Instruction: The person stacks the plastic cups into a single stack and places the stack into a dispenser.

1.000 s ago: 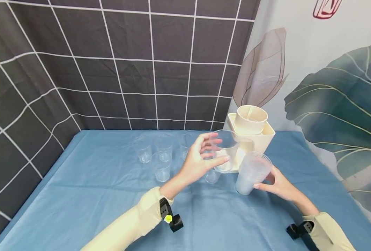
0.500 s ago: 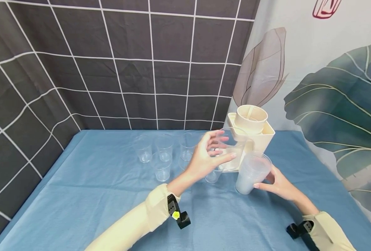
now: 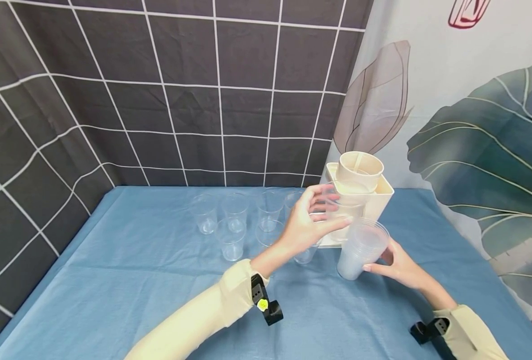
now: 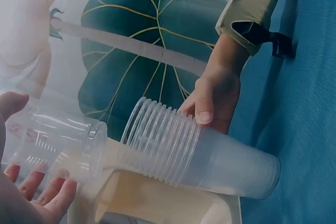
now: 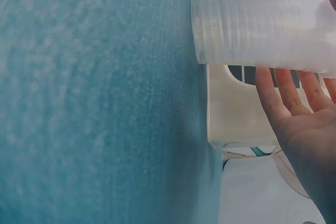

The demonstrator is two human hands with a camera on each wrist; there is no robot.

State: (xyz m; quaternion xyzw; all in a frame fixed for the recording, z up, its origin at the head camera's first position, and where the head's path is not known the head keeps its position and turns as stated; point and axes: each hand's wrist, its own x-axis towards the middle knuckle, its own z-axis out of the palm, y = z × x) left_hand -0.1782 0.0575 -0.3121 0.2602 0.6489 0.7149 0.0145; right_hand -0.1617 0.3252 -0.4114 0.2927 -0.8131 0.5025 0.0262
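My left hand [image 3: 308, 217] holds a single clear plastic cup [image 3: 346, 205] between thumb and fingers, above the table. In the left wrist view, that cup [image 4: 68, 140] is beside the rim end of a stack of nested plastic cups [image 4: 210, 153], with a small gap between them. The cup stack [image 3: 360, 252] stands on the blue cloth, leaning slightly. Around its right side my right hand [image 3: 398, 265] grips it with thumb and fingers. The right wrist view shows the fingers [image 5: 286, 90] along the stack; its base touches the cloth.
Several clear cups [image 3: 233, 242] stand upright on the blue tablecloth [image 3: 112, 280] left of the hands, some partly hidden by the left hand. A cream holder [image 3: 380, 197] with a round cup-shaped top [image 3: 360, 172] stands behind the stack. A dark grid curtain [image 3: 180, 110] hangs behind.
My left hand and its cup have moved rightward, nearer the cream holder and the stack's rim. More of the standing cups show behind the left hand. The right hand and stack have stayed put.
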